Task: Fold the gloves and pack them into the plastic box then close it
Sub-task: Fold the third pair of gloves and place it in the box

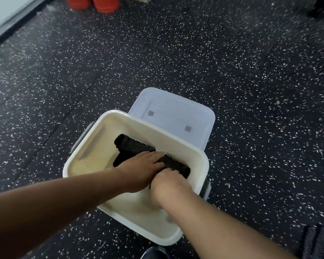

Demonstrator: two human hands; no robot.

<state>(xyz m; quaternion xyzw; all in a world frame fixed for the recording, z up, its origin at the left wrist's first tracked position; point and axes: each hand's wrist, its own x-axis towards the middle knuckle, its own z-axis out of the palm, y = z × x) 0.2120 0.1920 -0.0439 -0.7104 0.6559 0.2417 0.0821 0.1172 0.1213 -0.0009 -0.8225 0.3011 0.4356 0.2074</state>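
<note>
A white plastic box (94,144) stands open on the speckled floor. Folded black gloves (133,145) with a dotted grip pattern lie on its bottom, toward the far right wall. My left hand (140,169) lies flat on top of the gloves, fingers spread, pressing down. Beside it, my right hand (168,181) curls over the gloves' right end, its fingers gripping the fabric. The translucent lid (176,113) lies flat on the floor behind the box, partly under its far edge.
The floor (251,81) is black rubber with white flecks. Orange round objects (101,3) stand at the top left by a white wall base (9,17). A dark shoe tip (153,252) and striped fabric (318,242) show at the bottom.
</note>
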